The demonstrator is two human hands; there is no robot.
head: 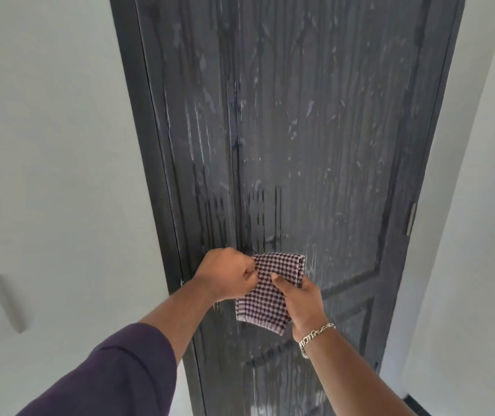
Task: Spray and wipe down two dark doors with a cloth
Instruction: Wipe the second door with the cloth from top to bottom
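Note:
A tall dark door (315,130) fills the middle of the view, streaked with wet drips and pale smears. In front of its lower panel hangs a folded checked cloth (265,298), purple and white. My left hand (225,277) pinches the cloth's upper left edge with curled fingers. My right hand (300,301) grips the cloth's right side, thumb laid over the front, a silver chain bracelet on the wrist. No spray bottle is in view.
White walls (60,145) stand on both sides of the door. A metal hinge plate (411,219) sits on the door's right edge. A white fitting (3,301) juts from the left wall at lower left.

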